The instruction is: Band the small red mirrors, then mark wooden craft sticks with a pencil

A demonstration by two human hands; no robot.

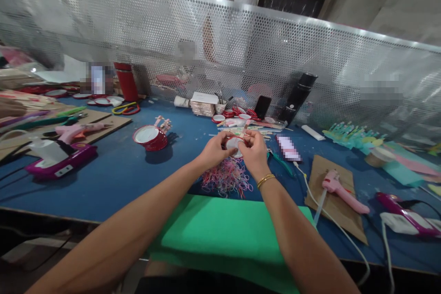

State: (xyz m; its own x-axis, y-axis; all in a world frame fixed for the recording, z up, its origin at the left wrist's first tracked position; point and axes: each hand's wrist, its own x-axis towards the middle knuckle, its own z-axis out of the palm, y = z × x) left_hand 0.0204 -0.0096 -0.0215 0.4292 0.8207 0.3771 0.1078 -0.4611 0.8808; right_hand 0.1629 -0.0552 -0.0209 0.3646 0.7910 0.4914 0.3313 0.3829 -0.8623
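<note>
My left hand (219, 148) and my right hand (254, 148) are closed on opposite sides of a small round white piece with a red rim (234, 145). A short pale stick (245, 127) sticks up by my right fingertips; whether it is attached to the round piece I cannot tell. Under my hands lies a heap of thin pastel-coloured loops (225, 177). Just to the right of my right hand rest teal-handled pliers (280, 163). Farther left stands a red round piece with a white top (149, 138), with small pinkish parts at its back.
A pink glue gun (339, 188) rests on cardboard (319, 172) at right, its cable crossing the blue table (113, 188). Purple power strips (62, 161) sit on both sides. Green cloth (223, 225) lies in front. Behind are a phone (288, 148), bottles and a perforated metal screen (220, 32).
</note>
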